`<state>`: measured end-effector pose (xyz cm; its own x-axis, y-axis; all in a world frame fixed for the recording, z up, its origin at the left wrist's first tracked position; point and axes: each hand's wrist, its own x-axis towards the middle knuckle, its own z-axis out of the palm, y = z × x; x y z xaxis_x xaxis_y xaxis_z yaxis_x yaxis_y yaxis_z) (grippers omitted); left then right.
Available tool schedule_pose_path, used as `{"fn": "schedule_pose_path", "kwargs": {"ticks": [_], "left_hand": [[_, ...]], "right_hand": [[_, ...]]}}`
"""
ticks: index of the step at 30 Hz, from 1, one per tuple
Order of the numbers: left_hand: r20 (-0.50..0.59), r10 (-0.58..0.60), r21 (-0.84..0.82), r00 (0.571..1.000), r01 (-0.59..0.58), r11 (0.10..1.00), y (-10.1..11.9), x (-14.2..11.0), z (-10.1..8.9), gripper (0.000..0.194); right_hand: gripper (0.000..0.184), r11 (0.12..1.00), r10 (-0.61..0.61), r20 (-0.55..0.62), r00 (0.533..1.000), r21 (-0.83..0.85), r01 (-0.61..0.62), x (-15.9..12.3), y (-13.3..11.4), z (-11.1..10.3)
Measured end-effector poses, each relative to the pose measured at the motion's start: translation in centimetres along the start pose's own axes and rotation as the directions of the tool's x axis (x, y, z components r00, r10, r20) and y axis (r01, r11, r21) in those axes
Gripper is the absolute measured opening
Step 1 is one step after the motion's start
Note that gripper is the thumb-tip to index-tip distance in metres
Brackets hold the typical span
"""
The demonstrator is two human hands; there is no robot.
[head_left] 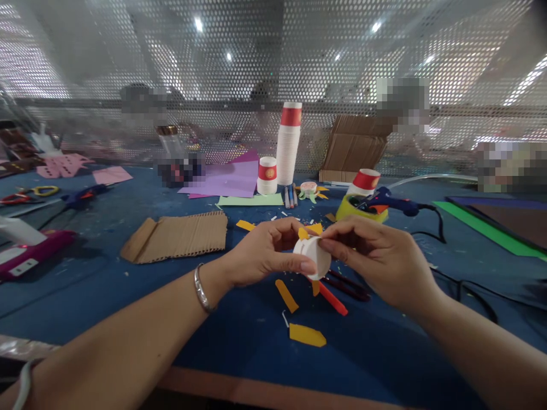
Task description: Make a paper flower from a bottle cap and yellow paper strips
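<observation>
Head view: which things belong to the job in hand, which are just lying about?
Likely in the job:
white paper-cup base, held by left hand and right hand
loose yellow paper pieces

Apparently just lying about:
corrugated cardboard
purple paper sheets
magenta power strip

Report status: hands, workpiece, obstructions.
Left hand, right hand: both gripping cut-down paper cup. Yellow paper tab at its top. Orange-yellow strip, red pen-like tool on table nearby.
</observation>
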<state>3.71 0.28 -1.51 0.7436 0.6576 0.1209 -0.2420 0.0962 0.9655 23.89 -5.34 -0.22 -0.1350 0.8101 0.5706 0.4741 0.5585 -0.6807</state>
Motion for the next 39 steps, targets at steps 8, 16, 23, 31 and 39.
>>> {"fn": "schedule_pose_path", "kwargs": {"ticks": [8, 16, 23, 31, 39], "left_hand": [[-0.105, -0.109, -0.134, 0.989, 0.094, 0.987, -0.1, 0.5, -0.1, 0.043], [-0.077, -0.240, -0.258, 0.968, 0.213, 0.942, -0.1, 0.9, -0.5, 0.045], [-0.080, -0.295, -0.285, 0.952, 0.262, 0.922, -0.2, 0.9, -0.5, 0.046], [-0.069, -0.288, -0.314, 0.955, 0.253, 0.915, -0.3, 0.7, 0.0, 0.048], [-0.046, -0.334, -0.301, 0.942, 0.305, 0.903, 0.2, 0.4, 0.2, 0.055]], "right_hand": [[0.008, 0.991, 0.124, -0.026, 0.992, 0.052, -0.122, 0.6, 0.4, 0.2], [0.011, 0.996, 0.055, 0.028, 0.998, 0.067, -0.057, -0.1, 0.6, 0.6], [0.012, 0.971, -0.198, 0.083, 0.977, -0.119, 0.207, -0.3, 0.3, 0.8], [0.019, 0.957, -0.263, 0.108, 0.959, -0.096, 0.273, -0.6, 0.1, 0.9], [0.022, 0.936, -0.319, 0.102, 0.942, -0.121, 0.330, -0.8, -0.5, 0.8]]}}
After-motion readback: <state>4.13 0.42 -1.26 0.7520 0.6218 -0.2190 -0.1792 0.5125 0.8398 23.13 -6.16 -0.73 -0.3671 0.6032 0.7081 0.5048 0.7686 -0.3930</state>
